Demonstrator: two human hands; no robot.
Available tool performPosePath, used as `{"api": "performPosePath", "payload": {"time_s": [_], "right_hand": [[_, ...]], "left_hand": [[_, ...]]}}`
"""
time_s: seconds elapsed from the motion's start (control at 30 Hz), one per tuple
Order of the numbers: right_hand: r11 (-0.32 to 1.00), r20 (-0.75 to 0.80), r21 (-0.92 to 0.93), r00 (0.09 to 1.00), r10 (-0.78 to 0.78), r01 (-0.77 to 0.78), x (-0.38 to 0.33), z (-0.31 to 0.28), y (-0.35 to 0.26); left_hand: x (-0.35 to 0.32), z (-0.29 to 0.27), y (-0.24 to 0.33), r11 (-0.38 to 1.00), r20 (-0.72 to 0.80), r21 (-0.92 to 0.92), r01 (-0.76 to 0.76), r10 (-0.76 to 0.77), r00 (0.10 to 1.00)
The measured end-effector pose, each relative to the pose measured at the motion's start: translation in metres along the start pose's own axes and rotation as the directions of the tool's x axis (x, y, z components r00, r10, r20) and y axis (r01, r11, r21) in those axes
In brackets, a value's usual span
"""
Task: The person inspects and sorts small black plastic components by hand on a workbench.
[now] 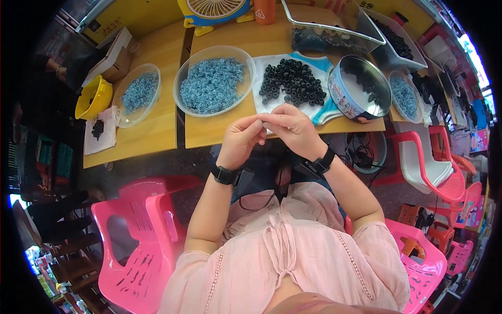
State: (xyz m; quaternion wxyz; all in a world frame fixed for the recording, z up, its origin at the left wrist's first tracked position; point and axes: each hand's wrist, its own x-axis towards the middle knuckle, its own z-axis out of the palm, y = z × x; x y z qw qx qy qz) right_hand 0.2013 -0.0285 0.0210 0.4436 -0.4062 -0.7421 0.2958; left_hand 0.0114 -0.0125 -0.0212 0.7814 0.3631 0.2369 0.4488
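My left hand (pixel 240 140) and my right hand (pixel 294 128) meet at the fingertips, just off the table's near edge. Both are closed in a pinch; whatever lies between the fingers is too small or hidden to make out. Beyond them, a heap of small black ring-shaped pieces (pixel 293 81) rests on a white cloth with blue trim (pixel 328 108). Left of the cloth, a round clear tray (pixel 179 88) holds many small translucent blue pieces (pixel 212 83). On the right stands a round tin (pixel 342 99) with more black pieces inside.
A fan (pixel 217 11) and an orange cup (pixel 265 11) stand at the back. Bins of black pieces (pixel 395 36) fill the back right. Another tray of blue pieces (pixel 140 93) and a yellow bowl (pixel 93 99) are at left. Pink chairs (pixel 138 235) flank me.
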Motion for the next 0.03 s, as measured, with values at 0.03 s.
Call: {"api": "performPosePath", "payload": {"time_s": [0.03], "right_hand": [[1.0,0.038,-0.014,0.999,0.019,-0.018,-0.0006,-0.0009,-0.0006]], "left_hand": [[0.0007,-0.0018,-0.0005,0.999,0.006,-0.039,0.003,-0.003,1.0]]}}
